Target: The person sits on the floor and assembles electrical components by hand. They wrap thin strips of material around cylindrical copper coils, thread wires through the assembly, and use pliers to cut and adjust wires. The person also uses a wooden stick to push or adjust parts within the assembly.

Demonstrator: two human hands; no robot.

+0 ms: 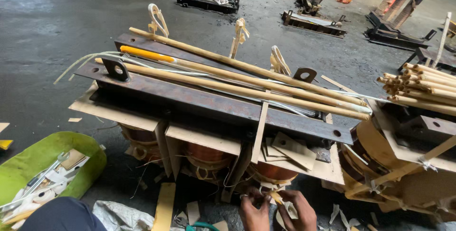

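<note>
Below the rusty steel transformer frame [209, 103], the left hand [254, 212] and right hand [297, 212] both pinch a small tan paper strip [275, 197] beside a copper-wound coil [270, 171].

3 rods [247, 81] on frame [209, 103], tub [28, 164] left

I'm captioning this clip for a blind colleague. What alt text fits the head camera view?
Two bare hands, left hand and right hand, pinch a small tan strip below a rusty steel frame clamped over copper coils. Long paper-wrapped rods lie on top; a green tray of parts sits at left.
</note>
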